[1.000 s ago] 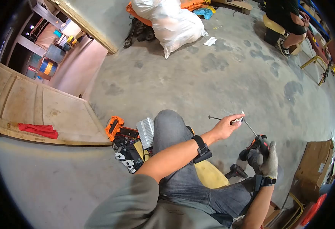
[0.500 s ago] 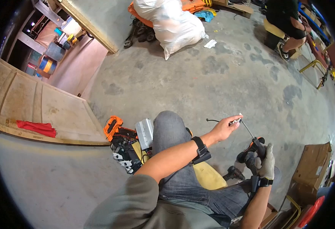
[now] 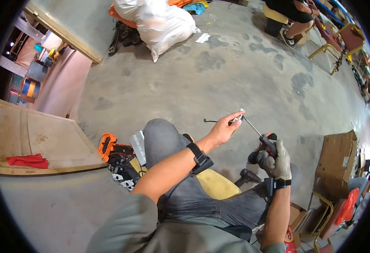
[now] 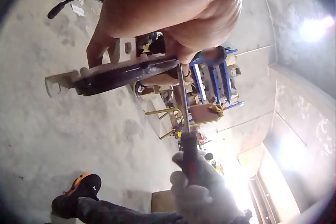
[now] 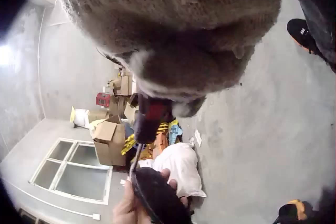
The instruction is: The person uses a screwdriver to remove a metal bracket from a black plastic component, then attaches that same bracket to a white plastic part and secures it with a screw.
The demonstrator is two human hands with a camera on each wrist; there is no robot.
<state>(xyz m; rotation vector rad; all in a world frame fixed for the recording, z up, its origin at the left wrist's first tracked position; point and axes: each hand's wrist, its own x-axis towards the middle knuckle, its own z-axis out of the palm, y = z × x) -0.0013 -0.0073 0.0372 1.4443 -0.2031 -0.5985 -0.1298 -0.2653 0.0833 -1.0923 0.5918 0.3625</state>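
Note:
In the head view my bare left hand (image 3: 223,130) pinches a small black-and-white part (image 3: 237,118), from which a short black cable (image 3: 210,121) sticks out. The left wrist view shows this part's long dark body (image 4: 126,77) with a pale bracket at its end. My right hand (image 3: 281,162) wears a knitted glove and grips a screwdriver (image 3: 268,146) by its black-and-red handle. Its thin metal shaft slants up to the part, and the tip meets the part's edge beside my left fingers. The fingers hide the exact contact spot.
A dark drill-shaped tool (image 3: 248,177) lies between my legs, near a yellow seat (image 3: 218,184). Orange and black parts (image 3: 121,158) are heaped by my left knee. A cardboard box (image 3: 334,162) stands at right, a white sack (image 3: 164,29) ahead. Another person (image 3: 294,17) sits at upper right.
The head view has turned to the right, so the whole scene appears further left. Both hands keep their holds, with the screwdriver still against the part.

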